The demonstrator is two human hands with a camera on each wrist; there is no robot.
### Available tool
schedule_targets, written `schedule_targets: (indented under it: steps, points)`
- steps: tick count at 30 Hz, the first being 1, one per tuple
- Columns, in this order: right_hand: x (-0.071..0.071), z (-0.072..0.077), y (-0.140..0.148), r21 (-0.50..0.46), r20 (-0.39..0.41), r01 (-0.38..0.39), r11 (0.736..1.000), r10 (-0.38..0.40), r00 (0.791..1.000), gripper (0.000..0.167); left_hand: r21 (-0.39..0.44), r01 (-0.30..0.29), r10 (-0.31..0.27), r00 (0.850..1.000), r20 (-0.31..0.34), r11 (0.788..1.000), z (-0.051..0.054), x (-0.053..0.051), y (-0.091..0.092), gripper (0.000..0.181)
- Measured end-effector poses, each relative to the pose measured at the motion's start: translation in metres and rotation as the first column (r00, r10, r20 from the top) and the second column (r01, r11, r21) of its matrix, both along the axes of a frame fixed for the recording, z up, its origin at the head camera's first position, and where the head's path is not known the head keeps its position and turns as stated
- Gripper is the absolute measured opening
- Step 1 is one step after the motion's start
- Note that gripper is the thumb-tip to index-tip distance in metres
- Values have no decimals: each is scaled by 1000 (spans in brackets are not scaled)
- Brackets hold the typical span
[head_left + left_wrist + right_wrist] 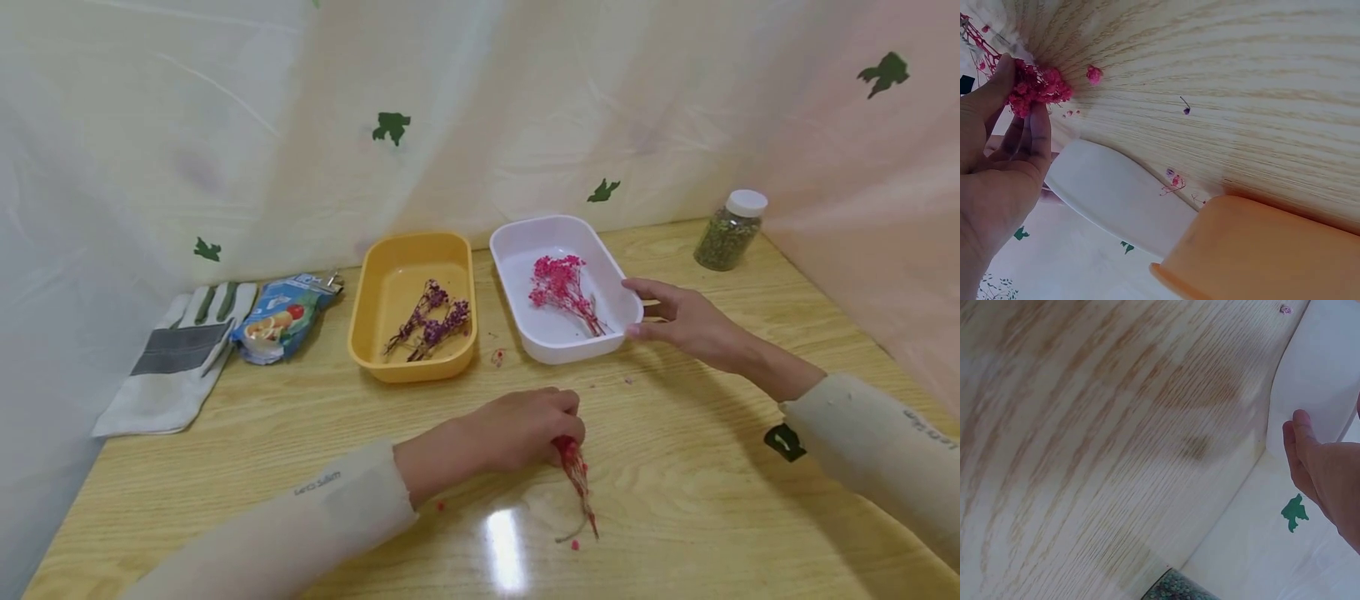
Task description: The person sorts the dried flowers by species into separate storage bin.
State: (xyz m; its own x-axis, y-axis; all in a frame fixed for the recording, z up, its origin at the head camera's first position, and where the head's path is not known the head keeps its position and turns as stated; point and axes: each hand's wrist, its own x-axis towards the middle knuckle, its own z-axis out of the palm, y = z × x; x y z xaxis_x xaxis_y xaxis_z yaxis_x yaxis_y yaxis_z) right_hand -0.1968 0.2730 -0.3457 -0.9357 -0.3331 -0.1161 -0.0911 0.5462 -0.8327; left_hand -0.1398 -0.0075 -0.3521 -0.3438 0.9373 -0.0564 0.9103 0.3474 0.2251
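My left hand [525, 429] pinches a small bunch of dried pink flowers [576, 479] low over the table, stems pointing toward me. In the left wrist view, thumb and fingertips close on the pink flower heads [1038, 87]. At the white tray [577, 346], my right hand [686, 325] holds the near right corner, with thumb and fingers against its outer wall and rim. Another pink bunch [558, 287] lies inside that tray. To its left stands a yellow tray [412, 371] with dried purple flower sprigs [438, 325] in it.
A clear jar [727, 233] of dried green bits with a white lid stands at the back right. On the left lie a blue snack-like bag [285, 321] and white-and-grey gloves [180, 358]. Loose petals dot the wooden table [300, 467]. A pale curtain hangs behind.
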Motion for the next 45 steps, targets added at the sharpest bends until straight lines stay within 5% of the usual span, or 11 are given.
schedule_targets:
  steps: [10, 20, 35, 45]
  points:
    - [1, 0, 0, -14, 3, -1, 1000, 1, 1000, 73, 114, -32, 26, 998, 56, 993, 18, 2, -6, 15]
    - [0, 1, 0, -10, 3, -11, 1000, 11, 1000, 74, 192, -47, 41, 999, 34, 980, 43, -2, -14, 15]
    - [0, -1, 1, -28, -8, -12, 1000, 12, 1000, 74, 250, -153, 165, 986, -27, 956, 86, -38, -16, 18]
    - [-1, -1, 1, -28, -7, -9, 1000, 9, 1000, 74, 183, -275, 290, 955, -60, 944, 93, -66, -10, 26]
